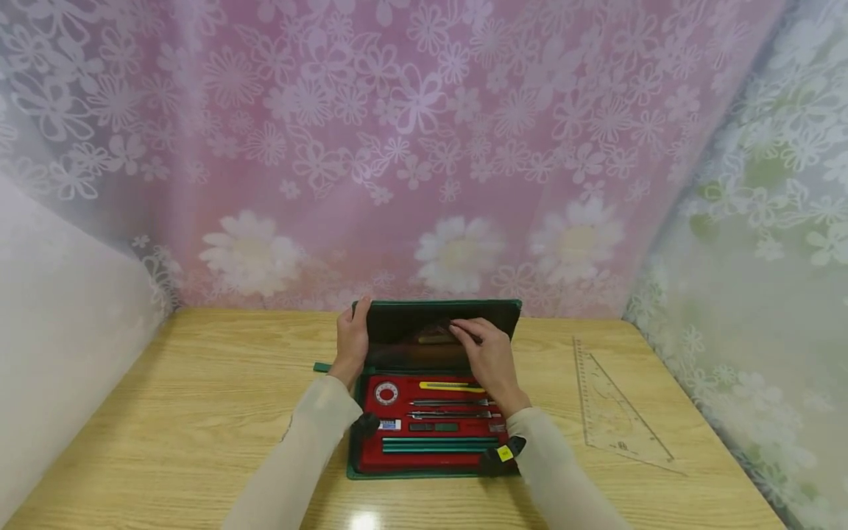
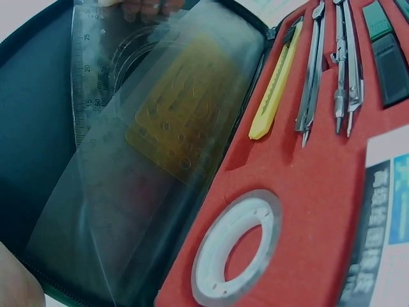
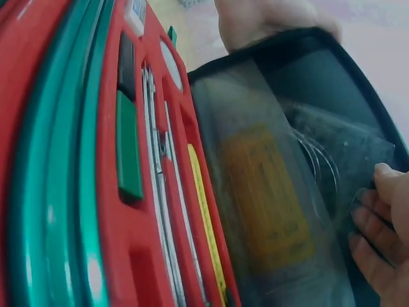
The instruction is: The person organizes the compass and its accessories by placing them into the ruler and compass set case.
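Note:
An opened drawing-instrument case (image 1: 433,464) has its dark lid (image 1: 397,324) raised. My left hand (image 1: 352,335) grips the lid at its left edge. Inside the lid is a clear pocket (image 2: 83,198) with an amber stencil template (image 2: 179,109) in it. My right hand (image 1: 489,353) pinches a clear plastic ruler (image 2: 86,70) at its upper end; the ruler has a scale along one edge and curved lines, and its lower part lies behind the pocket film. The red tray (image 2: 307,185) of the case lies below both hands.
The tray holds a yellow craft knife (image 1: 450,386), metal compasses (image 2: 312,77), a white ring (image 1: 386,393), an eraser (image 1: 391,425) and green pencils (image 1: 437,444). On the table to the right lies a clear set square (image 1: 623,445). A floral curtain (image 1: 397,184) hangs behind the table.

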Demonstrator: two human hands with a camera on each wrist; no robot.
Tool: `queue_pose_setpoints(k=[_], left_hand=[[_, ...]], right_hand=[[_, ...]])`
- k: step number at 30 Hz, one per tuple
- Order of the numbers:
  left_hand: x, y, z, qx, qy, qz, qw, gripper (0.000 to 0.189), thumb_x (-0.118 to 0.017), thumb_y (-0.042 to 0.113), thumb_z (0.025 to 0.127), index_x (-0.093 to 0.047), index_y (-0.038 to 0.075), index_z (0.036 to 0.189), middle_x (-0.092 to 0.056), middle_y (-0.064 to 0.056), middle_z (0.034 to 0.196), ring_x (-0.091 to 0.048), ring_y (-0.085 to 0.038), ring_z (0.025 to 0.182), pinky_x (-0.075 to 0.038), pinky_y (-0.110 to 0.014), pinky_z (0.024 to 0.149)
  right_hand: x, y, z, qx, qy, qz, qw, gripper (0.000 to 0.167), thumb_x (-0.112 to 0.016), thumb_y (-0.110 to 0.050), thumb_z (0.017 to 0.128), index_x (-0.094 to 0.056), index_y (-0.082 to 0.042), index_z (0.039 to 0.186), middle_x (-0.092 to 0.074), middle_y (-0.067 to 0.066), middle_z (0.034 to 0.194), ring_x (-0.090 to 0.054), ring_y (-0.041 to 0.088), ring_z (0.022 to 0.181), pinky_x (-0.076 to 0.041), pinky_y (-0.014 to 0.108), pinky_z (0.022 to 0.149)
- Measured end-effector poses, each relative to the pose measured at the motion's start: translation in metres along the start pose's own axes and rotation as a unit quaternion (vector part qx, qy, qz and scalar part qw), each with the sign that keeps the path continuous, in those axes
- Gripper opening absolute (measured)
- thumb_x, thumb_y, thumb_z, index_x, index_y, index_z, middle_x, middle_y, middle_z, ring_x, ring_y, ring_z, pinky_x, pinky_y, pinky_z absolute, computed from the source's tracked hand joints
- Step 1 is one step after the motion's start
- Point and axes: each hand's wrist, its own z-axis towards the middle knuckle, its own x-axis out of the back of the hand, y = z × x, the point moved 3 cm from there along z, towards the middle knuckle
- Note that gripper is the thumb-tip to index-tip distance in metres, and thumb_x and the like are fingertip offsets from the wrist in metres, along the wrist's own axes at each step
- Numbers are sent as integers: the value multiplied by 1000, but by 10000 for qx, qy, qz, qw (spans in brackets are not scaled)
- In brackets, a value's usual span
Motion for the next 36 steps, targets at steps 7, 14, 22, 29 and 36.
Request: queue_pose_setpoints(k=[7, 14, 22, 29, 36], left_hand=[[-3, 1, 2, -21, 14, -5, 10000, 54, -50, 42, 98, -32, 12, 57, -23, 1, 53, -22, -11, 51, -26, -28, 54], [-1, -2, 2, 135, 135, 65, 9998, 52, -51, 39, 98, -32, 13, 56, -29, 2, 56, -35, -8, 58, -29, -30, 63], [5, 3, 3, 251, 137, 68, 9996, 52, -50, 41, 98, -36, 13, 56, -26, 3, 53, -22, -13, 52, -28, -30, 57], [9, 2, 2, 255, 226, 109, 9994, 53, -50, 44, 97, -36, 13, 57, -25, 3, 54, -22, -13, 51, -28, -30, 57], [10, 4, 1, 155, 186, 5, 9997, 54, -50, 44, 98, -34, 12, 57, -24, 2, 54, -20, -13, 51, -26, -30, 56]], right_hand=[[0, 3, -4, 16, 52, -275, 9996, 18, -67, -18, 91, -75, -11, 104, -69, 1, 96, -65, 16, 85, -54, 34, 71], [6, 6, -15, -89, -310, -148, 9994, 26, -60, -21, 96, -69, -11, 118, -64, 2, 110, -61, 19, 101, -51, 39, 85], [52, 37, -35, -172, 212, 158, 9995, 19, -62, -12, 94, -70, -5, 110, -63, 4, 112, -60, 17, 98, -51, 28, 75], [112, 83, -71, -1067, -718, -813, 9884, 25, -57, -18, 98, -65, -3, 116, -59, 14, 116, -58, 31, 102, -52, 46, 80], [178, 109, -111, -3007, -1861, -2108, 9113, 85, -50, -61, 90, -39, 10, 135, -27, 43, 132, -22, 64, 114, -23, 71, 84]])
